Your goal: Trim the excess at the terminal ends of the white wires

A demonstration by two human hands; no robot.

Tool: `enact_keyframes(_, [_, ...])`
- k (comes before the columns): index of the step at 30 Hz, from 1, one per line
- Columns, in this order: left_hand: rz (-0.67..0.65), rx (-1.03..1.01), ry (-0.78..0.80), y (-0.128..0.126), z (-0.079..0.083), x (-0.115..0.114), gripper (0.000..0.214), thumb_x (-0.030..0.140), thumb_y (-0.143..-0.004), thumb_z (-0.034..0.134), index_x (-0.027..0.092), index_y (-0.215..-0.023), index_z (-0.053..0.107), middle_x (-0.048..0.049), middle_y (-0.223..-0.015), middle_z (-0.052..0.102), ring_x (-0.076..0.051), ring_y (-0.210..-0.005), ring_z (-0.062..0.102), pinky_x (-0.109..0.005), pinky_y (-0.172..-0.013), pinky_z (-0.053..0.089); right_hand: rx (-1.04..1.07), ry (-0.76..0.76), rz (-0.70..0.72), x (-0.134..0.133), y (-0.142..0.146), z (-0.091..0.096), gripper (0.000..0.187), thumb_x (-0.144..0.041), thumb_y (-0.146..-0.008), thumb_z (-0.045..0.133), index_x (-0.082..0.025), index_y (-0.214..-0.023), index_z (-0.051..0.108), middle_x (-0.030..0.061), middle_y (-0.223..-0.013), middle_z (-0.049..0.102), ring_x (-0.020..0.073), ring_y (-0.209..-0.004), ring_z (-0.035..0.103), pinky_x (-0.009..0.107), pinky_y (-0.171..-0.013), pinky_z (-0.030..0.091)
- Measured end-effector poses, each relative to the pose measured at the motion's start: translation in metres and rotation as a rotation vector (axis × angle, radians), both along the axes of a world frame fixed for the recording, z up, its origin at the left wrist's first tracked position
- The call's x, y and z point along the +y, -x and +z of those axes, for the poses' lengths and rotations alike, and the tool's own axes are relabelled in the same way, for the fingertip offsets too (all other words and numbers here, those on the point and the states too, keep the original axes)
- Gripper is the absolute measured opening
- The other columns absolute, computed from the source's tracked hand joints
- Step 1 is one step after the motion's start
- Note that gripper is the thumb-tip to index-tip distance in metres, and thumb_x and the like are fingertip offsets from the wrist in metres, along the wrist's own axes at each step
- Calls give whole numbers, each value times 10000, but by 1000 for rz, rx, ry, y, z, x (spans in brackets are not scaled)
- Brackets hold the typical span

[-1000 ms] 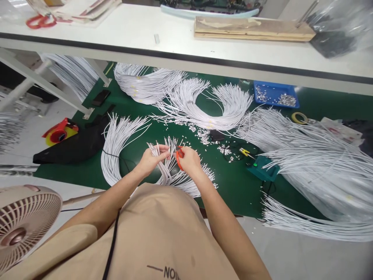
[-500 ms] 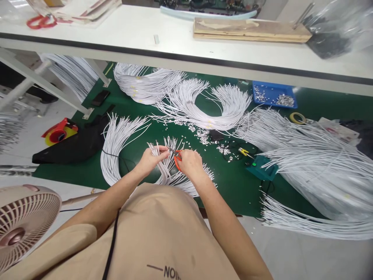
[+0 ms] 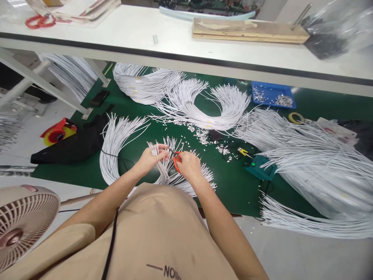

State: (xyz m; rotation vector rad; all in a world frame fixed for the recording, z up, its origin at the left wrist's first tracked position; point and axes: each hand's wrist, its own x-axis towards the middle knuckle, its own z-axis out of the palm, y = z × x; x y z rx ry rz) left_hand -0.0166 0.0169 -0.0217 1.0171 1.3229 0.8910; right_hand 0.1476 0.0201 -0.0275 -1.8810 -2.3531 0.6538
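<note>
Head view: left hand [image 3: 148, 160] pinches wires [image 3: 163, 173], right hand [image 3: 190, 166] grips pliers [image 3: 175, 156]; work appears partway, finished share unclear, bundles [image 3: 145, 88] left of the tray [image 3: 269, 96] possibly outstanding.

The tan garment [image 3: 163, 225] reads "NOI" (rest unclear).

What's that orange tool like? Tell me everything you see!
The orange-handled tool has curved, plastic-looking handles and a slim, dark, metal-looking tip. The right hand grips the handles over the white wires, with the tip slanting towards the left hand. Whether it touches a wire is too small to tell.
</note>
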Motion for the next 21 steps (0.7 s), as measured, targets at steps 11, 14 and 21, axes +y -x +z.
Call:
enact_keyframes(11, [52,0,64,-3,1,0,358,371,-619,711,118,-855,620,-58,-727,651,-176,-663,627,-274,-600,445,532,140,-258,11,-4,-7,243,-383,-731,534,-169,-712,648,22,-714,628,133,-652,541,230,-593,374])
enact_keyframes(14, [60,7,57,-6,2,0,360,369,-591,731,123,-835,629,-56,-721,650,-182,-670,627,-280,-602,457,935,245,-401,17,4,-1,285,-405,-695,559,-158,-779,674,3,-652,619,122,-627,534,229,-612,401])
enact_keyframes(21, [56,82,31,-12,8,-2,312,351,-582,737,145,-793,638,-37,-698,657,-167,-645,618,-296,-639,482,1142,328,-539,18,17,2,247,-359,-600,645,-139,-703,689,-12,-543,569,98,-533,481,224,-556,392])
